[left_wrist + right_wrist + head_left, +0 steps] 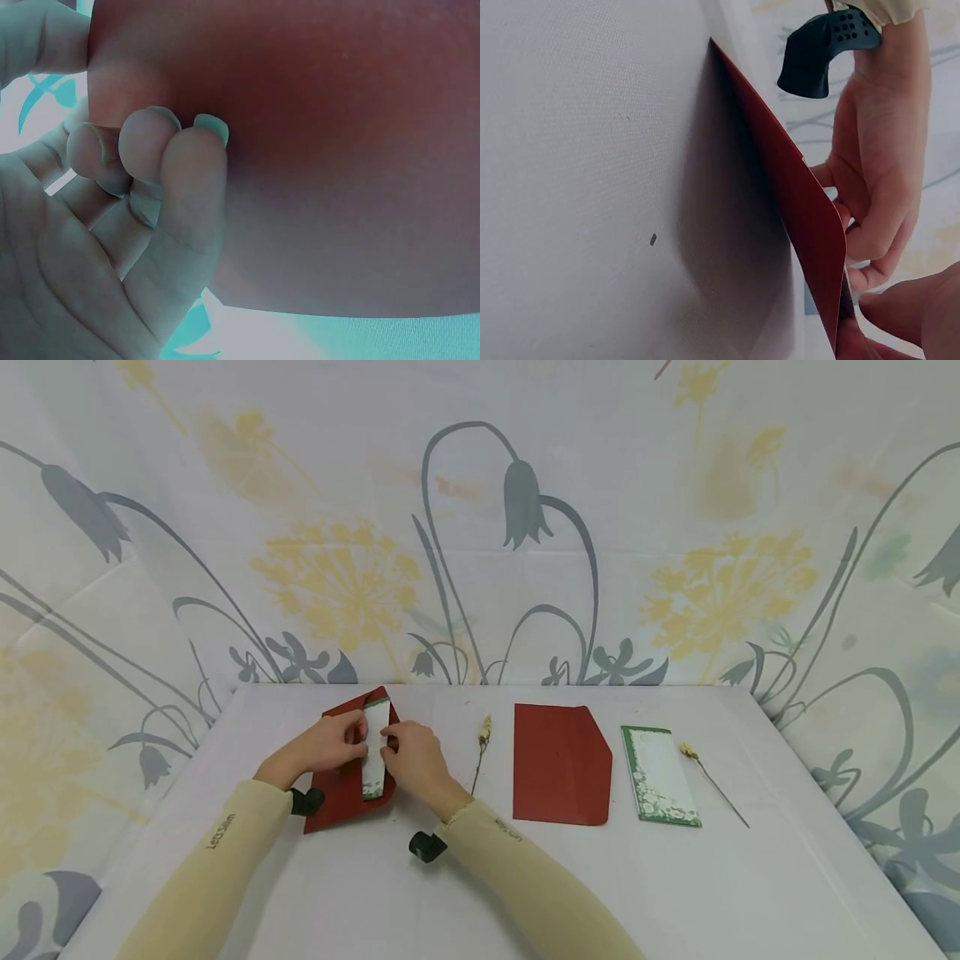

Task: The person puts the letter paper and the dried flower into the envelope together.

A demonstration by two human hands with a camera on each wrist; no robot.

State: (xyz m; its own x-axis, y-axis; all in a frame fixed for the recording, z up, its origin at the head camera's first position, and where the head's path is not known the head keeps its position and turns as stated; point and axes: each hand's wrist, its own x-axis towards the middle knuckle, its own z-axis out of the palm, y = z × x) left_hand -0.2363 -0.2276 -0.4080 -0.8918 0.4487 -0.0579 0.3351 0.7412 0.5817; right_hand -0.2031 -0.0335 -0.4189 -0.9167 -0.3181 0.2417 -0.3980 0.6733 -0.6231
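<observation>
On the left part of the table a red envelope (333,797) is held tilted, one edge raised off the cloth in the right wrist view. A white card (375,760) with green floral ends stands at the envelope's opening, its left part hidden. My left hand (335,745) grips the envelope beside the card's left edge; in the left wrist view its fingers (193,187) curl against the red paper (352,150). With thumb and fingertips, my right hand (420,762) pinches the card's right edge, near the envelope's flap (810,232).
To the right lie a dried flower (483,739), a second red envelope (562,768), a second green-bordered card (663,777) and another dried flower (697,760). A floral-patterned cloth (480,552) hangs behind the white table (450,893).
</observation>
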